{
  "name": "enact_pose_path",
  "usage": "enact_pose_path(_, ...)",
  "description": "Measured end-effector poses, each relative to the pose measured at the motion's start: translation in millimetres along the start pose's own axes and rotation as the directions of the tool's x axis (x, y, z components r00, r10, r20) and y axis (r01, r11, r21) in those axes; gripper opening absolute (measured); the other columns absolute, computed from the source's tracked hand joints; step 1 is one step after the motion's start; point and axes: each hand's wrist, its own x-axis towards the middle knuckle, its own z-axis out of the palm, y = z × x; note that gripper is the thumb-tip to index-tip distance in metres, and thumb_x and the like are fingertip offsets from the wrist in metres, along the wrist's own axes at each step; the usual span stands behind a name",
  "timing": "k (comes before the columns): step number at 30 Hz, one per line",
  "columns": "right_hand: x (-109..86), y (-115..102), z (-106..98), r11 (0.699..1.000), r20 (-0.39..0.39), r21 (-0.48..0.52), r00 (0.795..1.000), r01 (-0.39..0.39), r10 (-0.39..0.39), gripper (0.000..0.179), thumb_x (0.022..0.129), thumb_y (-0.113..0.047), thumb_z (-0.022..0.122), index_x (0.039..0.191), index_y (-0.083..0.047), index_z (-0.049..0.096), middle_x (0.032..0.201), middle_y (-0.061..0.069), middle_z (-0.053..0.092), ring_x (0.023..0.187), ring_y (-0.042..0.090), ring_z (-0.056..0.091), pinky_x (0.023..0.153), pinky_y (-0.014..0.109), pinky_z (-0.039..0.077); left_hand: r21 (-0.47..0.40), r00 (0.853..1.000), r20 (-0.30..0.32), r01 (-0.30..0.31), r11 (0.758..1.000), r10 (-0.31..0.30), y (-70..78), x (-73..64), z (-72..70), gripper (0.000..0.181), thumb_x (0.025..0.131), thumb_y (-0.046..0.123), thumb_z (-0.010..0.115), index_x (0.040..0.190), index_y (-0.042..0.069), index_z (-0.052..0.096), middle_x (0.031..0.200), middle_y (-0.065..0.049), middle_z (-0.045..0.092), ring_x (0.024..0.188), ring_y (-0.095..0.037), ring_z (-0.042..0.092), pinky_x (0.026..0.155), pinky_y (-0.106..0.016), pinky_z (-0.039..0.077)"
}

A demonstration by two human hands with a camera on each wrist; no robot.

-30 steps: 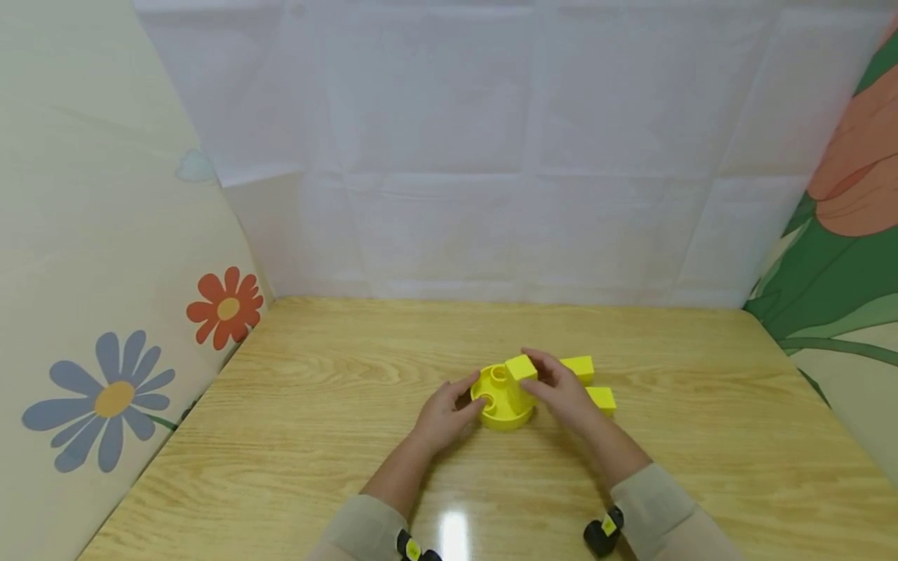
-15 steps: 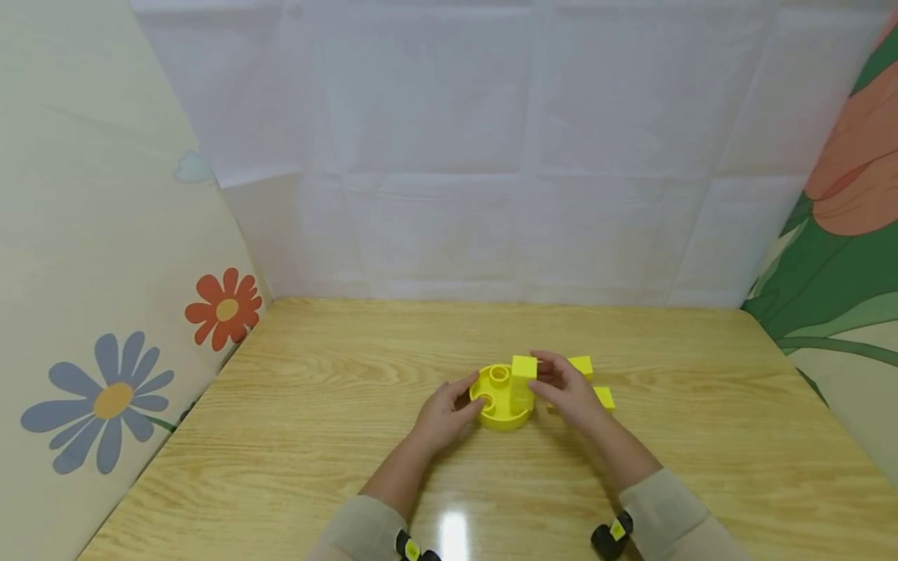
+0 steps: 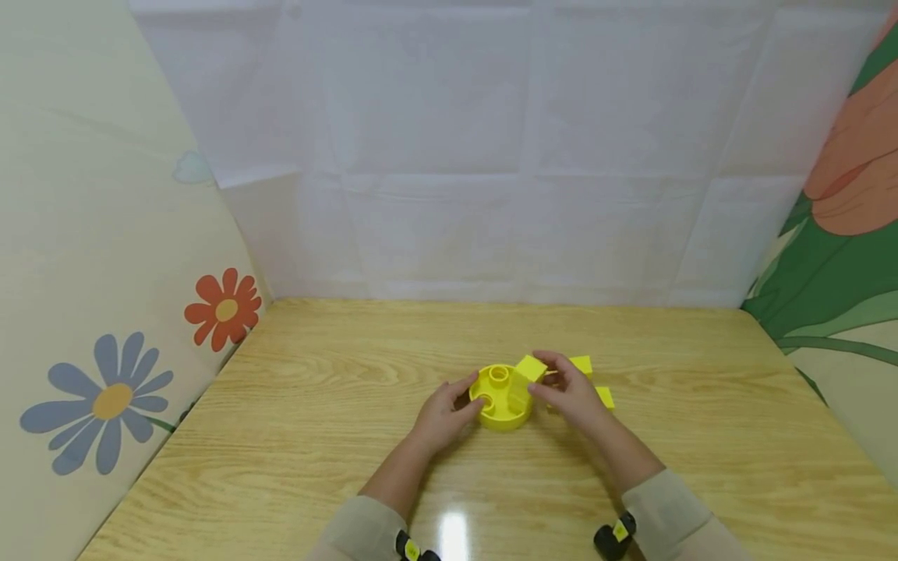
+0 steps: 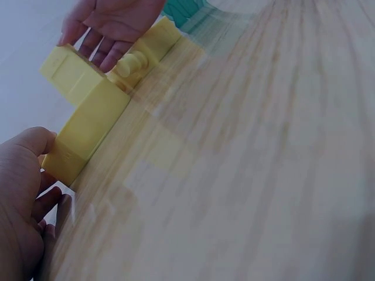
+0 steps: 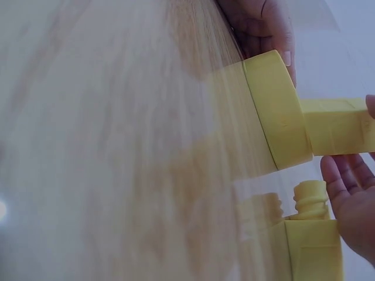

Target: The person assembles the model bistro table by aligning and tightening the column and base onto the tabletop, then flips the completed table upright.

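Observation:
A round yellow base (image 3: pixel 503 425) lies on the table with its rim and threaded sockets facing up. My left hand (image 3: pixel 443 419) grips its left side, thumb over the rim and fingers around the wall. A square yellow leg (image 3: pixel 529 369) stands upright on the right part of the base. Thumb and fingertips of my right hand (image 3: pixel 571 396) pinch that leg near its top. In the right wrist view the leg (image 5: pixel 340 126) meets the base (image 5: pixel 275 111) straight on; its lower end is hidden inside the rim.
Two more yellow legs lie on the table behind the right hand, a far leg (image 3: pixel 581 365) and a nearer leg (image 3: pixel 605 397). The right wrist view shows a threaded screw end (image 5: pixel 310 199) on one. A white cloth (image 3: pixel 519 156) hangs behind the wooden table (image 3: pixel 316 467).
The pinched leg has turned about its upright axis, its top face now cornerwise. My right hand has shifted slightly right; the left hand and base stay put.

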Motion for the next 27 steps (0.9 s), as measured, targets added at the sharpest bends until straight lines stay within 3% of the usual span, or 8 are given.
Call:
enact_pose_path(11, 0.8, 1.5, -1.8, 0.999, 0.016, -0.038, 1.0, -0.019, 0.02, 0.06, 0.091, -0.018, 0.069, 0.145, -0.009, 0.044, 0.137, 0.016, 0.051, 0.105, 0.024, 0.052, 0.082, 0.023, 0.048, -0.009, 1.0, -0.007, 0.025, 1.0, -0.025, -2.1, 0.8, 0.5, 0.053, 0.096, 0.031, 0.061, 0.144, 0.013, 0.049, 0.147, -0.015, 0.05, 0.143, -0.049, 0.027, 0.118, -0.062, 0.019)
enact_pose_path(18, -1.6, 1.0, -2.2, 1.0, 0.004, 0.0, 1.0, -0.004, 0.004, 0.058, 0.09, -0.014, 0.071, 0.141, -0.005, 0.045, 0.136, 0.018, 0.05, 0.105, 0.024, 0.054, 0.082, 0.022, 0.05, -0.01, 0.999, -0.018, 0.038, 0.999, -0.038, -1.4, 1.7, 0.7, 0.052, 0.095, 0.03, 0.062, 0.143, 0.013, 0.051, 0.147, -0.014, 0.05, 0.143, -0.051, 0.025, 0.118, -0.062, 0.019)
enact_pose_path(23, -3.9, 0.5, -2.8, 0.997, -0.001, 0.073, 1.0, 0.025, -0.025, 0.05, 0.09, -0.009, 0.069, 0.134, 0.0, 0.046, 0.133, 0.022, 0.053, 0.115, 0.029, 0.057, 0.088, 0.02, 0.051, -0.015, 0.999, -0.019, 0.048, 0.999, -0.049, 0.6, 1.2, 0.1, 0.052, 0.095, 0.03, 0.062, 0.143, 0.013, 0.051, 0.147, -0.014, 0.049, 0.143, -0.05, 0.025, 0.118, -0.061, 0.019)
enact_pose_path(27, -5.4, -0.7, -4.0, 0.995, 0.002, 0.102, 1.0, 0.014, -0.014, 0.047, 0.09, -0.008, 0.068, 0.131, 0.001, 0.046, 0.131, 0.023, 0.058, 0.114, 0.024, 0.059, 0.087, 0.019, 0.051, -0.018, 0.999, -0.017, 0.049, 0.999, -0.049, 1.1, 1.2, 0.2, 0.052, 0.095, 0.03, 0.062, 0.143, 0.013, 0.051, 0.147, -0.014, 0.049, 0.143, -0.05, 0.024, 0.118, -0.061, 0.019)
